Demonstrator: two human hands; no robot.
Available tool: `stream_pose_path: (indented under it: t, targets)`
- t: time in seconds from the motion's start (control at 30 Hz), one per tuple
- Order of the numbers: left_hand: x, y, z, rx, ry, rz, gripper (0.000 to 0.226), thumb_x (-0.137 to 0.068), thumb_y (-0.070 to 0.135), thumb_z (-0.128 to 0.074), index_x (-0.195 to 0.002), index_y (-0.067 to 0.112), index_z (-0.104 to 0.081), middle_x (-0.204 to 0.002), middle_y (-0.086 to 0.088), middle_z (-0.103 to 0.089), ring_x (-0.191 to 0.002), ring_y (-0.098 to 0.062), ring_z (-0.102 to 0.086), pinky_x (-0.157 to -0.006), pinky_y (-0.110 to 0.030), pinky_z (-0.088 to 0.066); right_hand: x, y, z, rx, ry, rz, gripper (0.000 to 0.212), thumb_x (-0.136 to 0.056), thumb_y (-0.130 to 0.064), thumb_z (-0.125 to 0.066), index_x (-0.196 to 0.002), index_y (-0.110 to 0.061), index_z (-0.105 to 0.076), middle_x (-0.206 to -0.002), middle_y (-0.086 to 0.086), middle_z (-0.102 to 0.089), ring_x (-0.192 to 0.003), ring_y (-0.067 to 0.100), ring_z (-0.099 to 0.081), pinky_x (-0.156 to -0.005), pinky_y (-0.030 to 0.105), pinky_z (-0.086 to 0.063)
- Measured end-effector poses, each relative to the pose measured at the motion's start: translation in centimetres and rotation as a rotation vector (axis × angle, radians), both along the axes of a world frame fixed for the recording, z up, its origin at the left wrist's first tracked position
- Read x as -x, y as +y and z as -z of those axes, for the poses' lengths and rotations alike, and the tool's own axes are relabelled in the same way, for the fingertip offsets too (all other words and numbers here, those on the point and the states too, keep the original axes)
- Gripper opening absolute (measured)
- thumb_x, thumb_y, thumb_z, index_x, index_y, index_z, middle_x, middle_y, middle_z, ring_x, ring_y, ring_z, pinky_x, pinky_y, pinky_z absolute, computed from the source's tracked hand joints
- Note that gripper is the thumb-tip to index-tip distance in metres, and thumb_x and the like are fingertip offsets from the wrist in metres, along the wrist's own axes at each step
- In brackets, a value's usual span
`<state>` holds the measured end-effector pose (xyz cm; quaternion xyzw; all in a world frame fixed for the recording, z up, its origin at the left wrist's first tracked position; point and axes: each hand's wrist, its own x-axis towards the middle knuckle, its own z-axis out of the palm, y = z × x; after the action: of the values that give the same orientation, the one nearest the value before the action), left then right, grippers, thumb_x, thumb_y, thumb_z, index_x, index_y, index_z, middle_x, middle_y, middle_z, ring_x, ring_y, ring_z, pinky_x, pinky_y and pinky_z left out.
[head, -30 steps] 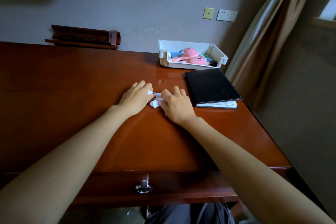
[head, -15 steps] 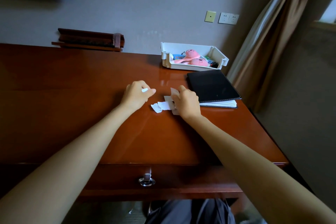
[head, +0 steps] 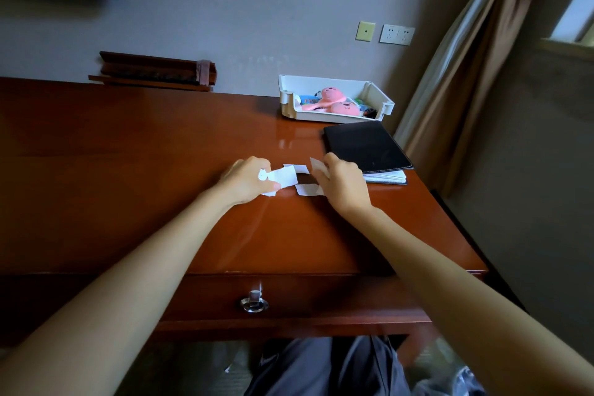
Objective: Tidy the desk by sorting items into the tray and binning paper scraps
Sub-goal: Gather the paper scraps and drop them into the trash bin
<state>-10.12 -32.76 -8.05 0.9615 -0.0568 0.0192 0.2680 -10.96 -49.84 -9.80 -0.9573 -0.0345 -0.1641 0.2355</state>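
Several white paper scraps (head: 305, 189) lie on the red-brown desk (head: 128, 170) between my hands. My left hand (head: 247, 180) pinches a white scrap (head: 283, 177) that sticks out to the right of its fingers. My right hand (head: 342, 185) holds another scrap (head: 316, 165) raised at its fingertips, with more paper under its palm edge. A white tray (head: 287, 100) stands at the back right of the desk, holding pink round-faced toys (head: 344, 108) and small coloured items.
A black notebook (head: 363, 146) lies just right of my right hand, in front of the tray. A dark wooden rack (head: 154, 72) sits against the wall. The desk drawer with a metal pull (head: 254, 302) is below. A curtain (head: 459, 67) hangs at right.
Both hands drew toward me, apart, then began lifting scraps. The left hand now holds a larger piece out to the right; the right hand has raised one scrap.
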Motion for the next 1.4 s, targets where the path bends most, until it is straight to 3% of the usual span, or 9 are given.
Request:
stream_pose_path:
  t: [0.1, 0.23, 0.37, 0.47, 0.57, 0.77, 1.17, 1.3, 1.4]
  targets:
    - [-0.2, 0.0, 0.8, 0.04, -0.048, -0.052, 0.032, -0.089, 0.027, -0.058, -0.11, 0.004, -0.061, -0.117, -0.016, -0.062, -0.109, -0.032, -0.056, -0.08, -0.037, -0.043, 0.7, -0.3, 0.6, 0.202, -0.026, -0.064, 0.029, -0.098, -0.027, -0.042, -0.108, -0.002, -0.054, -0.104, 0.016, -0.059, -0.089, 0.036, -0.06, -0.068, 0.037, -0.045]
    - [-0.4, -0.1, 1.7, 0.161, -0.129, -0.194, 0.025, -0.088, 0.025, -0.06, -0.1, 0.003, -0.061, -0.11, -0.016, -0.066, -0.101, -0.029, -0.059, -0.056, -0.026, -0.036, 1.3, -0.1, 0.7, 0.272, 0.004, -0.123, 0.028, -0.096, -0.023, -0.038, -0.118, -0.009, -0.047, -0.112, 0.014, -0.05, -0.091, 0.04, -0.059, -0.064, 0.032, -0.037]
    - [-0.5, 0.1, 2.0, 0.24, -0.164, -0.262, 0.021, -0.087, 0.022, -0.06, -0.094, 0.002, -0.06, -0.104, -0.017, -0.068, -0.103, -0.031, -0.058, -0.066, -0.031, -0.041, 1.3, 0.7, 0.7, 0.296, 0.027, -0.085, 0.05, -0.09, -0.05, -0.042, -0.127, -0.016, -0.042, -0.122, 0.011, -0.045, -0.102, 0.037, -0.056, -0.071, 0.034, -0.04]
    - [-0.6, 0.1, 1.9, 0.251, -0.186, -0.307, 0.024, -0.088, 0.022, -0.059, -0.099, 0.001, -0.06, -0.109, -0.017, -0.066, -0.105, -0.03, -0.057, -0.067, -0.03, -0.039, 0.5, 1.3, 0.7, 0.367, 0.097, -0.1, 0.076, -0.083, -0.07, -0.039, -0.144, -0.028, -0.022, -0.138, 0.009, -0.035, -0.117, 0.037, -0.049, -0.088, 0.038, -0.045]
    - [-1.1, 0.3, 1.7, 0.274, -0.197, -0.342, 0.026, -0.089, 0.023, -0.058, -0.103, 0.0, -0.059, -0.113, -0.017, -0.064, -0.108, -0.03, -0.056, -0.072, -0.033, -0.045, -1.2, 1.9, 0.5, 0.454, 0.187, -0.134, 0.078, -0.082, -0.075, -0.031, -0.146, -0.035, -0.013, -0.148, 0.005, -0.028, -0.125, 0.036, -0.045, -0.093, 0.038, -0.044]
    - [-2.0, 0.2, 1.8, 0.263, -0.194, -0.339, 0.03, -0.09, 0.025, -0.058, -0.105, -0.001, -0.058, -0.116, -0.017, -0.063, -0.106, -0.031, -0.058, -0.071, -0.032, -0.045, -3.0, 2.6, 0.3, 0.468, 0.167, -0.129, 0.055, -0.09, -0.062, -0.032, -0.131, -0.027, -0.041, -0.133, 0.008, -0.037, -0.109, 0.037, -0.056, -0.081, 0.037, -0.044]
    - [-1.9, -1.3, 2.3, 0.345, -0.221, -0.323, 0.028, -0.089, 0.025, -0.059, -0.105, 0.002, -0.059, -0.116, -0.015, -0.064, -0.102, -0.026, -0.062, -0.067, -0.027, -0.046, -2.3, 2.2, 0.9, 0.305, -0.019, -0.122, 0.025, -0.098, -0.021, -0.04, -0.112, -0.004, -0.05, -0.101, 0.019, -0.065, -0.089, 0.04, -0.06, -0.064, 0.035, -0.04]
    - [-0.9, -1.4, 2.1, 0.4, -0.216, -0.328, 0.027, -0.089, 0.024, -0.06, -0.106, 0.003, -0.059, -0.12, -0.014, -0.063, -0.102, -0.024, -0.063, -0.064, -0.023, -0.046, -1.8, 1.5, 0.9, 0.085, -0.022, -0.086, 0.026, -0.096, -0.023, -0.046, -0.108, -0.002, -0.054, -0.095, 0.021, -0.067, -0.085, 0.039, -0.061, -0.064, 0.035, -0.044]
    - [-0.3, -1.9, 1.8, 0.453, -0.209, -0.311, 0.025, -0.088, 0.022, -0.061, -0.103, 0.003, -0.06, -0.117, -0.015, -0.064, -0.095, -0.022, -0.065, -0.054, -0.017, -0.042, -1.4, 0.7, 0.6, -0.142, -0.014, -0.032, 0.02, -0.094, -0.021, -0.049, -0.087, -0.003, -0.051, -0.077, 0.019, -0.06, -0.071, 0.036, -0.059, -0.06, 0.038, -0.047]
